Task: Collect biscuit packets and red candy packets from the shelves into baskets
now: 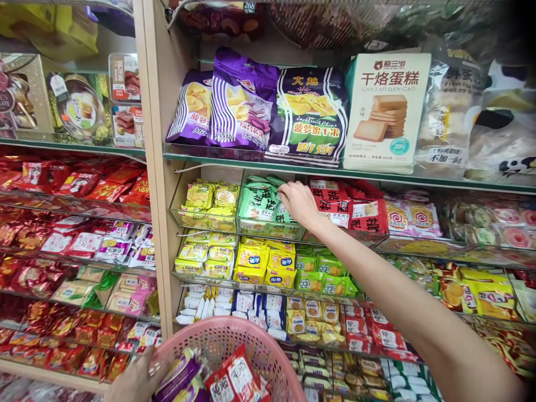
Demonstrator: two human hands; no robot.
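Note:
My right hand [299, 204] reaches across to a clear shelf bin in the middle of the shelving. Its bent fingers are closed at the edge of a green snack packet [258, 198] with dark lettering, and the fingertips are partly hidden. At the lower left, my left hand [140, 377] grips the rim of a pink plastic basket [274, 349] with a perforated wall. Inside the basket lie purple snack packets [184, 377] and red-and-white packets [238, 379]. Red snack packets [335, 201] fill the bin just right of my right hand.
Above the bin, a glass shelf [251, 159] carries purple chip bags [243, 103] and a cake box [387, 111]. Yellow packets [209, 195] sit left of the green ones. A wooden upright [154, 167] divides the shelving; red-wrapped sweets [104, 184] fill bins beyond it.

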